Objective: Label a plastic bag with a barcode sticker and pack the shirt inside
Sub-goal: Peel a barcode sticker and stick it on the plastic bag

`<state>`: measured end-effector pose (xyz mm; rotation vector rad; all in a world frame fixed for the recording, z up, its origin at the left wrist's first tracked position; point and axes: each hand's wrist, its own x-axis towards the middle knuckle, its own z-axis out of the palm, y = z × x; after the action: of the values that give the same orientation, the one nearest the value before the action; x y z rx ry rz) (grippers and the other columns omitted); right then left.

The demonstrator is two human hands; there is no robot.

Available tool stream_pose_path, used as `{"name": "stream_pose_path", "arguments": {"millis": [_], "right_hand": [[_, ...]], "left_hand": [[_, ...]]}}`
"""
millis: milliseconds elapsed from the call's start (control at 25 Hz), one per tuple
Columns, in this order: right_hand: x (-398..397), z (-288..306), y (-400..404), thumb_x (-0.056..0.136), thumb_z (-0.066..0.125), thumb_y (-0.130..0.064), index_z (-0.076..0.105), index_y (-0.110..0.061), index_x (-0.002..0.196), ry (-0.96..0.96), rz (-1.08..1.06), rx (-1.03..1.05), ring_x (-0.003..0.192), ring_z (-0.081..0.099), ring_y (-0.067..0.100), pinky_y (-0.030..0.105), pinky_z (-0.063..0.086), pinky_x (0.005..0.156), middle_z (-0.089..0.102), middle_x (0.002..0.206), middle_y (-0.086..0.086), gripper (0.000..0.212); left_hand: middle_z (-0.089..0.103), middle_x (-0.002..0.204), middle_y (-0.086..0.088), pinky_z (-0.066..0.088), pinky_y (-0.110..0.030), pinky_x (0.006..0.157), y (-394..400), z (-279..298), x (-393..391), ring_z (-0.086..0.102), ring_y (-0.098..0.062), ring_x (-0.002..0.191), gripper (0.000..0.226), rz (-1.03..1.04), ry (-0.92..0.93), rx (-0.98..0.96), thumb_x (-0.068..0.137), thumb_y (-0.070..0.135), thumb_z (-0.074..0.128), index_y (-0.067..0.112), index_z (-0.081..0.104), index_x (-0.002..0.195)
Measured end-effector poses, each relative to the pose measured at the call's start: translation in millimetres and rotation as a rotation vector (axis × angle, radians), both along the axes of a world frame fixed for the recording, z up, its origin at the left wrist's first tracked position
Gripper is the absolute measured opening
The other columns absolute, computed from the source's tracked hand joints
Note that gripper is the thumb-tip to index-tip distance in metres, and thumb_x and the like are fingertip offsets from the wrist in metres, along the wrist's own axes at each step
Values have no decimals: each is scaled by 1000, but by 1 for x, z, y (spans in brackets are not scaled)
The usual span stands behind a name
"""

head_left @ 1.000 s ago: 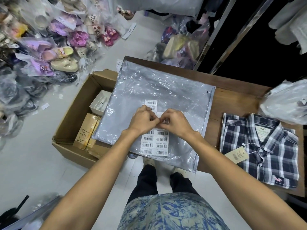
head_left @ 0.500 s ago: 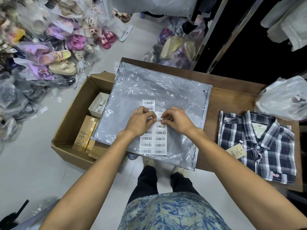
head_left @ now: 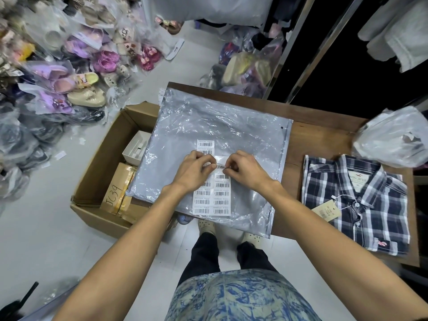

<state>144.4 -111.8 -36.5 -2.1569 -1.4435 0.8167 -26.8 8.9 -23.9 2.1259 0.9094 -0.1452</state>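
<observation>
Both hands on the sticker sheet, one barcode sticker pinched between them.

I see the left hand [head_left: 193, 170] pressing on the sticker sheet [head_left: 212, 195], fingers curled; the right hand [head_left: 246, 169] pinches a barcode sticker [head_left: 221, 167] partly lifted off the sheet, thumb and fingertips closed narrow on it. The left thumb touches the sticker's other end. The sheet lies on the clear plastic bag [head_left: 208, 126], which is spread flat over the wooden table [head_left: 324, 133] and overhangs an open cardboard box [head_left: 92, 177] on the floor. The folded plaid shirt [head_left: 356, 202] lies on the table, well right of the bag, tag attached, not yet packed.
</observation>
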Motion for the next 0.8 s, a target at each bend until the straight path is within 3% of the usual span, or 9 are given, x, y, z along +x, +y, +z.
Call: {"name": "stream_pose_path", "arguments": {"millis": [120,200,320,480,640,800], "right_hand": [[-7,2,-13,81,77,-9,70,-14,87,130,-111,79,73,57,9,25,49,73,63,85,-2,10],[-9,8,-18,79,81,-8,73,-13,87,409,-318,87,69,63,4,22,52,67,71,81,0,12],[-7,18,-24,80,84,-9,75,-5,96,778,-513,80,67,65,12,26,55,53,73,82,8,18],[2,29,-30,83,80,-8,76,-11,93,840,-591,138,73,66,16,32,55,65,73,84,8,11],[18,40,-40,83,79,-4,76,-15,88,855,-647,186,70,62,8,17,49,68,72,78,2,13],[42,44,-52,85,77,-4,77,-14,96,798,-681,197,73,64,7,20,51,75,74,85,4,16]], "left_hand": [[51,119,-5,40,-42,107,0,5,3,47,-27,123,19,-20,24,-15,100,39,57,28,67,111],[54,117,-4,40,-45,106,-1,9,6,49,-27,122,19,-24,6,11,100,39,56,27,67,109],[60,110,0,46,-49,99,-6,15,11,55,-27,114,21,6,-53,56,97,45,54,30,67,103],[61,102,5,51,-49,92,-12,23,28,59,-25,102,24,27,-112,60,94,47,50,30,65,96],[60,101,5,51,-38,93,-18,32,54,61,-16,95,16,1,-172,16,97,34,57,24,68,95],[60,102,5,50,-31,88,-22,35,80,63,-11,88,14,-54,-210,-11,96,38,63,25,69,94]]}}
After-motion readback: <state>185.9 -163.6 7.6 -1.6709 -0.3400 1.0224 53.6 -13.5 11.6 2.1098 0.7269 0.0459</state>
